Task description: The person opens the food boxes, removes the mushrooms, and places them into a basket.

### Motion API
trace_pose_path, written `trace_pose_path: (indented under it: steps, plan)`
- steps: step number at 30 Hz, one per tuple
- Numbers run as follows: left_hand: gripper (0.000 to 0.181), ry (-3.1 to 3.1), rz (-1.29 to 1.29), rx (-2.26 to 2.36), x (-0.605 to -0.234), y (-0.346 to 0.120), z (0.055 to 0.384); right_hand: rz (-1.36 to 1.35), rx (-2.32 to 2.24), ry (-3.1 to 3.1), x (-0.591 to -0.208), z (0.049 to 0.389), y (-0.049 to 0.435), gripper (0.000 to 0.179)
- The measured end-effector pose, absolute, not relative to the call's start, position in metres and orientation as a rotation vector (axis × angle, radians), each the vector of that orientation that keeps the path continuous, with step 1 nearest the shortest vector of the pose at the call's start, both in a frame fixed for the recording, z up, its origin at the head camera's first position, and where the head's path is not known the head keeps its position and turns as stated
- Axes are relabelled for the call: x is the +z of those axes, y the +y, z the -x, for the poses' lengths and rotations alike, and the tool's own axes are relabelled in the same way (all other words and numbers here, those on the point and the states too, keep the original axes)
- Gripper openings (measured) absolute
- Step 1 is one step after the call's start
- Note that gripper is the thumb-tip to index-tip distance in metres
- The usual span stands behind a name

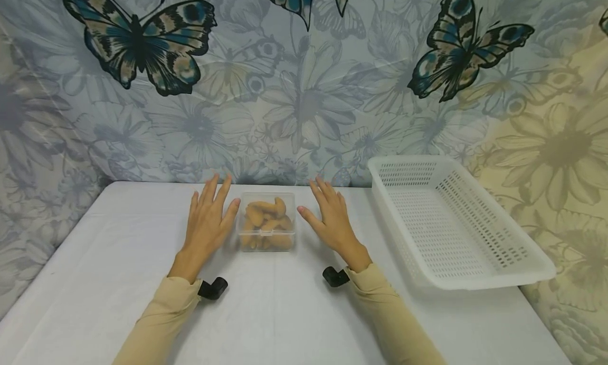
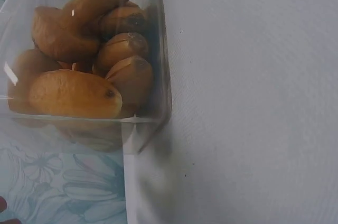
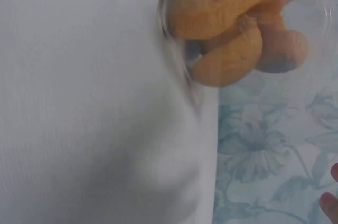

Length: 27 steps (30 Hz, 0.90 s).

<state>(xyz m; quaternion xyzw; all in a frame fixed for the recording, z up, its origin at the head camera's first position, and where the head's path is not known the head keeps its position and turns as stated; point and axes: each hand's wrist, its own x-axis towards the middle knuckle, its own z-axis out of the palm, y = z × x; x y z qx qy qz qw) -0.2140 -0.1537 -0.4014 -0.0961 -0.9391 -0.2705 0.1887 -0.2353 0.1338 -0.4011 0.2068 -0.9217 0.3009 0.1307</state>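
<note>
A clear plastic box [image 1: 266, 232] stands on the white-covered desk [image 1: 275, 312] toward its far edge, between the two hands. Brown, rounded pieces [image 1: 256, 215] fill much of it; what exactly they are, I cannot tell. The lid appears closed, with a latch along the near side, and every such piece in view lies inside.

The left hand [image 1: 207, 222] is just left of the box and the right hand [image 1: 332, 220] just right of it. Each grip is spread, with fingers fairly straight and nothing pinched; whether the left thumb touches the wall is hard to tell.

As things lie, the filling and closing look done, while the box is neither grasped, lifted nor opened. I judge the handling to be at its very start or its very end; the pictures do not settle which.

Farther right, a white perforated basket [image 1: 442, 217] rests well apart from the box.
</note>
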Motion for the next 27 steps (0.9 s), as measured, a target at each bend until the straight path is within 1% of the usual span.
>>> trace_pose_path:
  steps: [10,22,25,27]
  plan:
    - [0.057,-2.691,0.467,-0.941,-0.404,-0.153,0.215,-0.688,1.032,-2.662,-0.411,0.224,0.125,0.068]
    - [0.056,-2.794,0.566,-1.084,-0.405,-0.150,0.210,-0.719,1.314,-2.745,-0.416,0.214,0.117,0.065]
    - [0.056,-2.807,0.565,-1.097,-0.405,-0.150,0.210,-0.738,1.359,-2.751,-0.417,0.214,0.116,0.068]
    - [0.055,-2.805,0.569,-1.100,-0.405,-0.149,0.210,-0.738,1.396,-2.751,-0.418,0.213,0.115,0.073]
